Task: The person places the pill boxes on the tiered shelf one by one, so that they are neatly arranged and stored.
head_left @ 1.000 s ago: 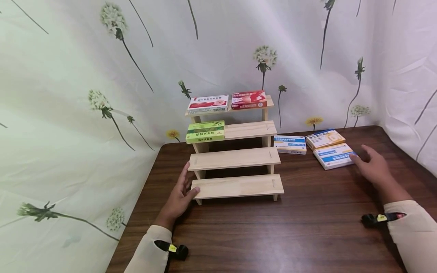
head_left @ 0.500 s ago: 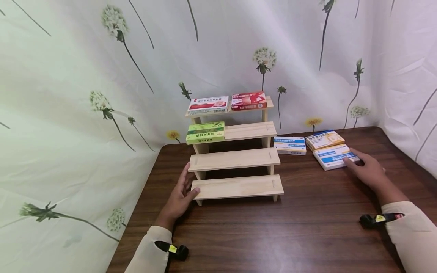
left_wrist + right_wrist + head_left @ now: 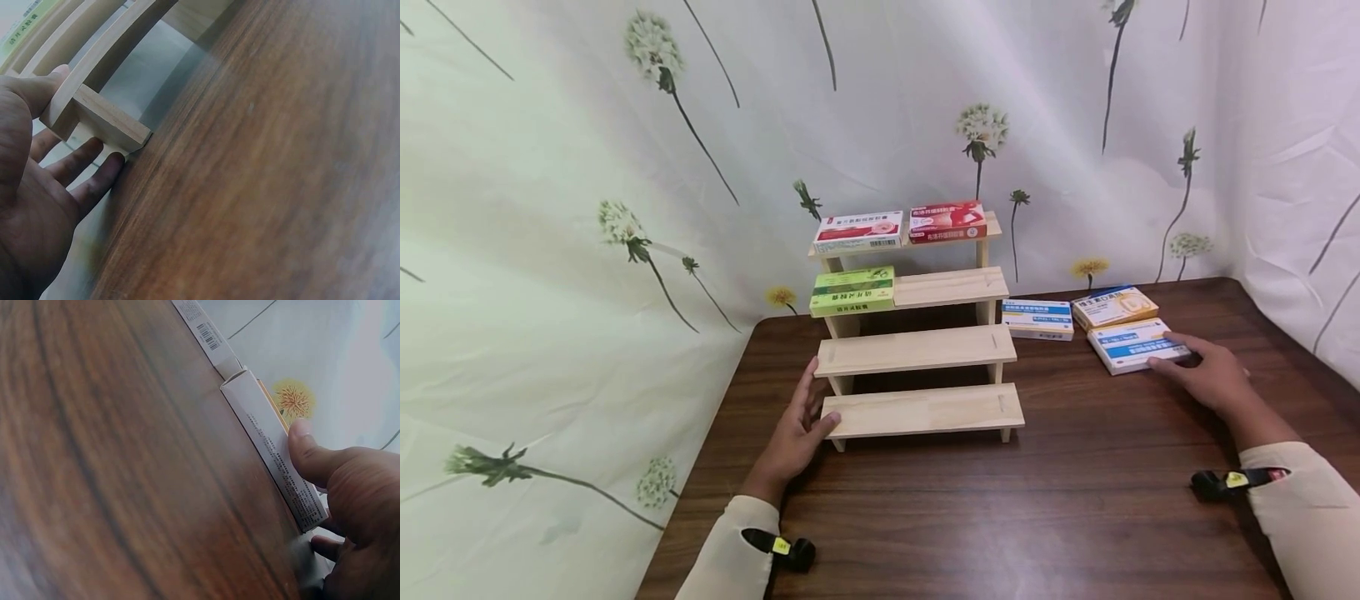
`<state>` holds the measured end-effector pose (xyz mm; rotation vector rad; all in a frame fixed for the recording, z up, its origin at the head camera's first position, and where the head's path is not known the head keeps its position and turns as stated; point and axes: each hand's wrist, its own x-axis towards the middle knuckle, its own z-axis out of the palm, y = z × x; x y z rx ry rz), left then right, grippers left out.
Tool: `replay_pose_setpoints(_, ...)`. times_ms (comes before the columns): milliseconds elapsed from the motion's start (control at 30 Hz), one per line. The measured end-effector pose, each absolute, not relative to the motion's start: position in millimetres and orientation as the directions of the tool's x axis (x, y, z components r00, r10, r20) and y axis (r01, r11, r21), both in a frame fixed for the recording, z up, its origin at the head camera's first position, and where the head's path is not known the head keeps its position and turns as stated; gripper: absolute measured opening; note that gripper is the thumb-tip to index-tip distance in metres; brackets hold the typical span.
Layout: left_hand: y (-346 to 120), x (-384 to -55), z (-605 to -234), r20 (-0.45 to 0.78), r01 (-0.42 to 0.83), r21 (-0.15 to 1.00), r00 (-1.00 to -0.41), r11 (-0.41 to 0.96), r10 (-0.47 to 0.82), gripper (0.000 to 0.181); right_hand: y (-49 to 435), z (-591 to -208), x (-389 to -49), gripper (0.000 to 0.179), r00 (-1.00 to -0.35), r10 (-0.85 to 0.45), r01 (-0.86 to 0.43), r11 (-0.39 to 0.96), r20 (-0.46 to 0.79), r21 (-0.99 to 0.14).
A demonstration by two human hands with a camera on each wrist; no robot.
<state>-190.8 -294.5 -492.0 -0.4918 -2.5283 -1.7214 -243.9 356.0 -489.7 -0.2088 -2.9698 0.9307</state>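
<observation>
A stepped wooden display stand (image 3: 917,348) with several tiers stands on the table. My left hand (image 3: 795,427) holds its left end in the head view. The thumb lies on the lowest tier, and in the left wrist view the fingers (image 3: 75,164) reach past the end of the stand. Over on the right, my right hand (image 3: 1213,375) grips the right end of a blue-and-white medicine box (image 3: 1131,346), thumb on the near side, finger at the far side. The box lies flat. In the right wrist view, the thumb (image 3: 303,434) is at the box's upper edge.
A white-and-red box (image 3: 859,232) and a red box (image 3: 947,221) lie on the top tier. Below them is a green box (image 3: 852,290). An orange-and-white box (image 3: 1115,306) and another blue-and-white box (image 3: 1037,318) lie at the table's back, before a flowered curtain (image 3: 880,100).
My right hand has moved left onto the end of the blue-and-white medicine box, and its thumb and finger have closed on it. My left hand stays at the stand.
</observation>
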Motion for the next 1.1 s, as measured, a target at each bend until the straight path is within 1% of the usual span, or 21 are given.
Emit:
replay_pose_setpoints(100, -294.1, -190.9, -491.2, 0.211, 0.282, 0.904, -0.948, 0.323, 0.238, 0.096, 355.6, -488.3, -242.6, 0.087, -0.990, 0.141, 0.108, 0.803, 0.010, -0.587)
replay_pose_setpoints(267, -293.9, -189.7, -490.8, 0.216, 0.286, 0.905, -0.947, 0.315, 0.238, 0.097, 353.5, -485.7, -240.7, 0.074, -0.988, 0.122, 0.040, 0.797, 0.095, -0.603)
replay_pose_setpoints(433, -294.2, -189.7, -490.8, 0.209, 0.278, 0.906, -0.950, 0.321, 0.234, 0.097, 355.4, -486.1, -239.7, 0.072, -0.992, 0.093, 0.022, 0.772, 0.080, -0.635)
replay_pose_setpoints(533, -294.0, -189.3, -490.4, 0.204, 0.274, 0.907, -0.950, 0.320, 0.234, 0.097, 357.8, -486.7, -240.2, 0.068, -0.993, 0.075, -0.001, 0.753, 0.088, -0.657)
replay_pose_setpoints(633, -293.4, -189.3, -490.0, 0.206, 0.276, 0.907, -0.950, 0.319, 0.236, 0.097, 362.0, -486.8, -241.2, 0.074, -0.993, 0.039, -0.045, 0.733, 0.109, -0.678)
replay_pose_setpoints(700, -292.5, -190.0, -490.3, 0.208, 0.277, 0.907, -0.949, 0.317, 0.236, 0.097, 366.6, -487.1, -242.4, 0.087, -0.995, 0.003, -0.066, 0.725, 0.100, -0.685)
replay_pose_setpoints(767, -291.9, -190.4, -490.6, 0.206, 0.275, 0.908, -0.950, 0.316, 0.234, 0.097, 371.0, -487.2, -244.3, 0.100, -0.997, -0.042, -0.072, 0.718, 0.060, -0.692)
replay_pose_setpoints(833, -291.7, -190.4, -491.1, 0.202, 0.272, 0.908, -0.951, 0.318, 0.235, 0.096, 374.5, -487.5, -246.9, 0.109, -0.997, -0.082, -0.062, 0.720, 0.005, -0.691)
replay_pose_setpoints(900, -292.1, -190.3, -491.9, 0.199, 0.269, 0.909, -0.952, 0.319, 0.235, 0.097, 376.7, -487.6, -250.3, 0.112, -0.994, -0.107, -0.053, 0.723, -0.035, -0.689)
replay_pose_setpoints(967, -292.9, -189.9, -492.3, 0.198, 0.269, 0.907, -0.952, 0.323, 0.234, 0.097, 377.5, -487.0, -254.1, 0.111, -0.989, -0.137, -0.066, 0.724, -0.050, -0.687)
replay_pose_setpoints(1100, -295.0, -190.7, -492.9, 0.202, 0.272, 0.904, -0.952, 0.330, 0.230, 0.097, 376.9, -485.5, -262.4, 0.103, -0.983, -0.183, -0.120, 0.719, -0.020, -0.685)
